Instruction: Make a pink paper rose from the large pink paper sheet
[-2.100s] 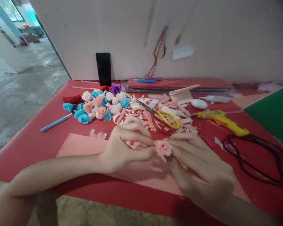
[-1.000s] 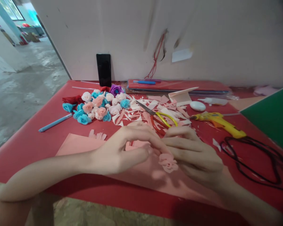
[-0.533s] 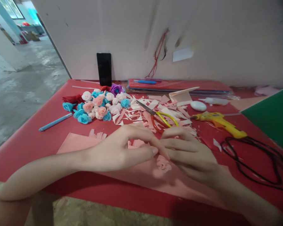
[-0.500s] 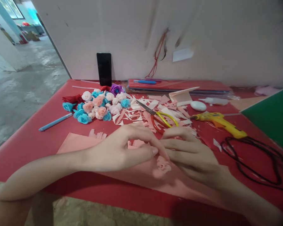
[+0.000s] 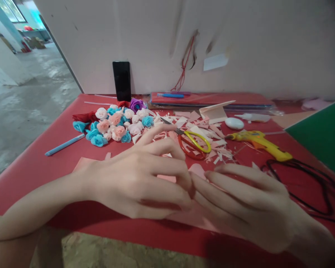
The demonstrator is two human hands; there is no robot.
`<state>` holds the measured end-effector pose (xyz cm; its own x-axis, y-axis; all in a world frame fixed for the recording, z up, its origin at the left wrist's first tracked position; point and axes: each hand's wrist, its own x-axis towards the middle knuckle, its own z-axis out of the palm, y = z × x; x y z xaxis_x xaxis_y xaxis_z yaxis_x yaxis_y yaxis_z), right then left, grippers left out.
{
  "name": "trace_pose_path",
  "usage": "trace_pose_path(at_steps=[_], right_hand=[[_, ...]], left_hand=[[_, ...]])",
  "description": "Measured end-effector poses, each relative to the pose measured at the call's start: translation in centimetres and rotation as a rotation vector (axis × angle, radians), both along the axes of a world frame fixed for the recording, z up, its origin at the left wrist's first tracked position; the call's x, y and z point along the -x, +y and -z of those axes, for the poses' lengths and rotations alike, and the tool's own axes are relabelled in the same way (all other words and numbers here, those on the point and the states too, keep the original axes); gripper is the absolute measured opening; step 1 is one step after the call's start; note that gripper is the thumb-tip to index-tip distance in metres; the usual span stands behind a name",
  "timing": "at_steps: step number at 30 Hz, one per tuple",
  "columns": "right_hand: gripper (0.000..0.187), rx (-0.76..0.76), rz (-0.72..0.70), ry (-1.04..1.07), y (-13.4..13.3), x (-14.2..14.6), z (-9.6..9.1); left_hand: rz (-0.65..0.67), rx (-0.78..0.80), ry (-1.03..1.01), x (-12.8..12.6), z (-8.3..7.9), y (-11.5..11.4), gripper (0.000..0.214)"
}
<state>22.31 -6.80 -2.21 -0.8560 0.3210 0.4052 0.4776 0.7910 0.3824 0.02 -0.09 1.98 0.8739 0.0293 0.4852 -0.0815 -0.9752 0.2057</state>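
My left hand (image 5: 139, 180) reaches in from the left with its fingers curled, fingertips meeting those of my right hand (image 5: 251, 201). A pink paper petal (image 5: 197, 170) shows between the two hands, at the right hand's fingertips. Whatever the left fingertips grip is hidden behind them. Beneath both hands lies a pink paper sheet (image 5: 195, 219), mostly covered. Just beyond the fingers, scissors (image 5: 179, 131) with one red and one yellow handle rest on pink and white paper scraps (image 5: 214, 143).
Paper flowers (image 5: 118, 133) in several colours are heaped at left, near a blue pen (image 5: 65, 144). A black phone (image 5: 122, 80) leans on the wall. At right lie a yellow glue gun (image 5: 258, 139), its black cable (image 5: 325, 190), a white oval object (image 5: 234, 123) and a green board (image 5: 321, 134).
My left hand has turned over, back now facing up, and its fingers are more curled. My right hand has shifted right and down. The small pink paper flower seen beneath the fingertips is now hidden.
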Motion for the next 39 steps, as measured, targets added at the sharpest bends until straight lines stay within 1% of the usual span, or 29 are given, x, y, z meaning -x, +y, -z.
trace_pose_path(at_steps=[3,7,12,17,21,24,26,31,33,39], right_hand=[[0.035,-0.006,0.019,-0.041,-0.05,0.06,0.14],[0.033,-0.024,0.023,-0.04,0.05,0.24,0.16],[0.039,-0.018,0.052,-0.06,0.08,0.32,0.17],[0.041,-0.057,0.042,-0.047,0.17,0.47,0.02],[0.042,-0.038,0.049,-0.087,-0.07,0.55,-0.08],[0.042,-0.021,0.048,-0.064,-0.22,0.75,-0.15],[0.043,-0.025,0.03,-0.033,-0.2,0.89,-0.2],[0.045,-0.023,0.036,-0.024,-0.12,0.93,-0.27],[0.046,-0.022,0.058,-0.038,-0.17,0.89,-0.24],[0.042,-0.032,0.038,-0.028,-0.06,0.91,-0.23]], left_hand=[[0.001,-0.047,0.013,-0.01,0.35,0.01,0.013],[0.008,-0.052,0.054,-0.11,0.52,0.06,0.013],[0.003,-0.002,0.057,-0.17,0.57,-0.01,0.014],[-0.024,0.031,0.015,-0.18,0.74,-0.09,0.009],[0.012,-0.005,0.059,-0.33,0.55,0.08,0.012],[0.032,-0.036,0.066,-0.51,0.33,0.26,0.017],[0.018,-0.041,0.064,-0.58,0.26,0.31,0.019],[0.032,-0.051,0.064,-0.57,0.27,0.27,0.017],[0.035,-0.044,0.068,-0.55,0.29,0.27,0.016],[-0.005,0.018,0.068,-0.33,0.36,0.3,0.014]])
